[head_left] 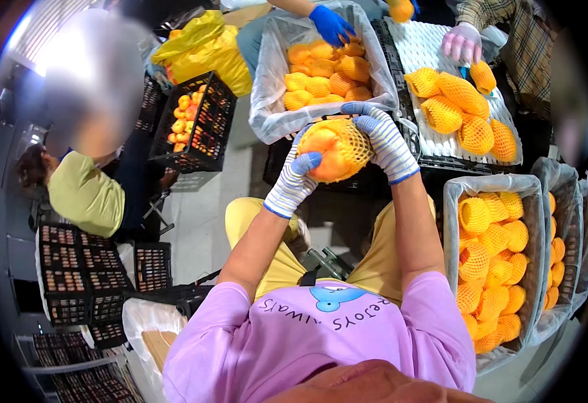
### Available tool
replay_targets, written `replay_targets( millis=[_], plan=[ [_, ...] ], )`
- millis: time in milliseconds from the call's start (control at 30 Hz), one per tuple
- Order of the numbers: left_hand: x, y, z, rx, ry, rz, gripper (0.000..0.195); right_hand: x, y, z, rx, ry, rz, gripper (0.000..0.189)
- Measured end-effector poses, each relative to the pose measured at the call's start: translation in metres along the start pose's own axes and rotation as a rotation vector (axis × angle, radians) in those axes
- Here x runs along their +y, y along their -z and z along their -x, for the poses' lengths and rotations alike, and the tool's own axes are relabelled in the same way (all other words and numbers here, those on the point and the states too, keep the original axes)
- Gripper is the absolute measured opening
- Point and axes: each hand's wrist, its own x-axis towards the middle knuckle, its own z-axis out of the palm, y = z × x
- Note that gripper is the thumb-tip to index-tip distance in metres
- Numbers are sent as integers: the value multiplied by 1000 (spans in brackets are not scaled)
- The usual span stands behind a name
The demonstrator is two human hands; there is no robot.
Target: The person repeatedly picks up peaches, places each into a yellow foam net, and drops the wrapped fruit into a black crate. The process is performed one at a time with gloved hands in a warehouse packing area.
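Both my hands wear striped, blue-tipped gloves and hold one orange-red fruit (pixel 321 151) between them, above my knees. A yellow foam net (pixel 357 146) covers its right part; the left part is bare. My left hand (pixel 294 174) grips the bare side, its thumb on the front. My right hand (pixel 384 138) holds the netted side, fingers curled over the top. Just beyond them stands a lined crate (pixel 274 118) of fruit in orange nets. Netted fruits (pixel 463 101) lie on a white foam sheet (pixel 405 50) to its right.
At right stand lined crates (pixel 536 302) full of yellow foam nets. A black crate of bare fruit (pixel 213 121) and a yellow bag (pixel 218 50) are at upper left. Co-workers' gloved hands (pixel 332 25) work across from me; another person sits at left near stacked black crates (pixel 80 272).
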Motion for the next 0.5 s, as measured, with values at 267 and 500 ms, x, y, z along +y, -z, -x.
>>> replay_targets(
  millis=[267, 500],
  plan=[
    [17, -16, 17, 20, 31, 257, 77, 52, 12, -26, 85, 368, 879, 17],
    [27, 16, -8, 28, 33, 412, 70, 16, -37, 1, -82, 875, 878, 55]
  ],
)
